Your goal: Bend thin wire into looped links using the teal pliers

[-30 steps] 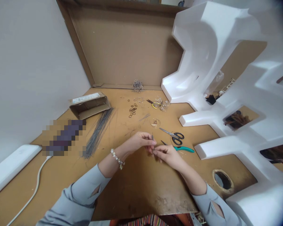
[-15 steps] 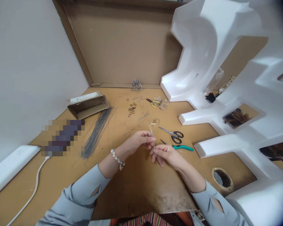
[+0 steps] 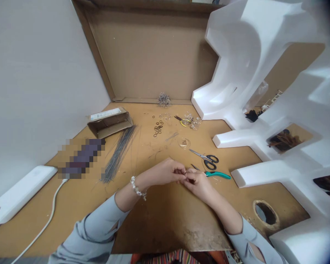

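Note:
My left hand (image 3: pixel 166 171) and my right hand (image 3: pixel 198 182) meet fingertip to fingertip low over the brown table (image 3: pixel 159 216). Both are closed in a pinch on something small and thin between them; it is hidden by the fingers. A bead bracelet sits on my left wrist. Teal-handled pliers (image 3: pixel 214 174) lie just right of my right hand, and black-handled scissors (image 3: pixel 206 157) lie beyond them.
A bundle of grey wires (image 3: pixel 119 152) lies to the left beside an open cardboard box (image 3: pixel 110 123). Small black rings (image 3: pixel 158 129), a wire tangle (image 3: pixel 164 99) and yellow pliers (image 3: pixel 183 121) lie farther back. White foam blocks (image 3: pixel 264 91) fill the right. A round hole (image 3: pixel 266 212) is near right.
The thin metal piece that stood up between my fingers is no longer visible. Both hands have closed together and dropped lower.

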